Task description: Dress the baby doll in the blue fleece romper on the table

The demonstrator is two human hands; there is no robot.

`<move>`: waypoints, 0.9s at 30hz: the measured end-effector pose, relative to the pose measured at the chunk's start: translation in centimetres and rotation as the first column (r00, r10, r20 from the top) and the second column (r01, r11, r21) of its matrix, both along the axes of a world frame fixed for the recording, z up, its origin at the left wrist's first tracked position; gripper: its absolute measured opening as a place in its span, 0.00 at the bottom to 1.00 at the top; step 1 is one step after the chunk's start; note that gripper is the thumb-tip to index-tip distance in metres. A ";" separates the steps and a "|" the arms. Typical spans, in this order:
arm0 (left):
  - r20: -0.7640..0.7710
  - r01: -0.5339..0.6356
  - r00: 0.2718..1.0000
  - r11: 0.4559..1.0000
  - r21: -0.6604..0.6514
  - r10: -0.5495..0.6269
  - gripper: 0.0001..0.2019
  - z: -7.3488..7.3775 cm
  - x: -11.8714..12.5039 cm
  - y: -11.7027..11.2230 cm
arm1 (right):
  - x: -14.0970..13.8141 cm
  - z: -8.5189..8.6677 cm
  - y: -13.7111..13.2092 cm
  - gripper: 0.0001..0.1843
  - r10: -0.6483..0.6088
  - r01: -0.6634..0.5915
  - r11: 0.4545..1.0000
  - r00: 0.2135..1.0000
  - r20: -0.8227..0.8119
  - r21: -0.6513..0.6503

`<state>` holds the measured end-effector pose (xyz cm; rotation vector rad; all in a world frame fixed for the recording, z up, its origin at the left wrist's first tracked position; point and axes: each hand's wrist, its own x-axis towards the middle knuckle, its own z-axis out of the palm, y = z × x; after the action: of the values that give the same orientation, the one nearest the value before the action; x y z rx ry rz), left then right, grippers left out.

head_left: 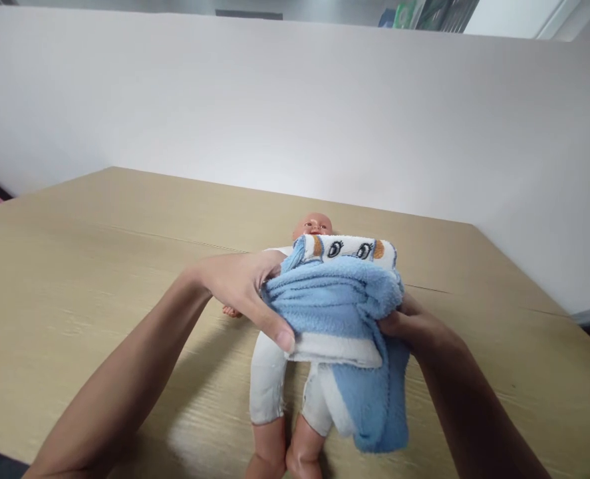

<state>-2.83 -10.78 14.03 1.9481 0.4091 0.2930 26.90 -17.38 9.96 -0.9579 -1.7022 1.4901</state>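
A baby doll (267, 379) in white cloth lies on its back, its head away from me and its bare feet toward me. Over its torso I hold a blue and white terry garment (334, 286) with embroidered eyes and orange patches along its far edge. My left hand (247, 286) grips its left side, thumb on the white hem and fingers hidden behind the cloth. On the other side my right hand (412, 326) pinches the bunched fabric, its fingers partly hidden. A blue and white part hangs down beside the doll's leg. The garment hides most of the doll's body.
The doll lies on a wide light wooden table (100, 266) with visible seams. A white partition (295, 113) stands along its far edge. Beyond that partition are blurred objects, one of them green (404, 14).
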 end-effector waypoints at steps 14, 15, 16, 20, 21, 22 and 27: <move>0.052 -0.041 0.998 0.993 -0.110 0.047 0.16 -0.4 0.1 0.2 | -0.7 1.2 0.9 0.33 0.026 -0.035 0.993 0.997 0.077 0.111; 0.052 -0.057 0.997 0.991 -0.122 0.064 0.16 -0.4 0.3 0.2 | -0.8 1.2 0.9 0.32 -0.053 0.039 0.986 0.995 0.081 0.162; 0.050 -0.075 0.995 0.989 -0.127 0.082 0.16 -0.4 0.6 0.2 | -0.9 1.3 0.8 0.30 -0.126 0.105 0.971 0.988 0.086 0.213; 0.060 -0.139 0.988 0.986 -0.091 0.145 0.21 0.2 1.5 -0.8 | -2.5 2.8 -0.3 0.23 -0.266 0.218 0.917 0.958 0.108 0.334; 0.076 -0.145 0.985 0.986 -0.087 0.152 0.21 0.5 1.7 -1.4 | -3.0 3.2 -0.8 0.22 -0.272 0.221 0.916 0.956 0.111 0.335; 0.097 -0.154 0.982 0.984 -0.088 0.163 0.21 0.7 1.7 -2.2 | -3.5 3.6 -1.5 0.21 -0.274 0.224 0.918 0.955 0.115 0.327; 0.164 -0.453 0.864 0.877 -0.163 0.477 0.14 -0.4 1.1 -8.7 | -5.2 4.4 -5.7 0.16 -0.193 0.142 0.956 0.964 0.183 0.258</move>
<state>-1.74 -19.53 13.64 1.6617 0.7487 0.7550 21.74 -23.04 14.37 -1.1229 -1.8469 1.0734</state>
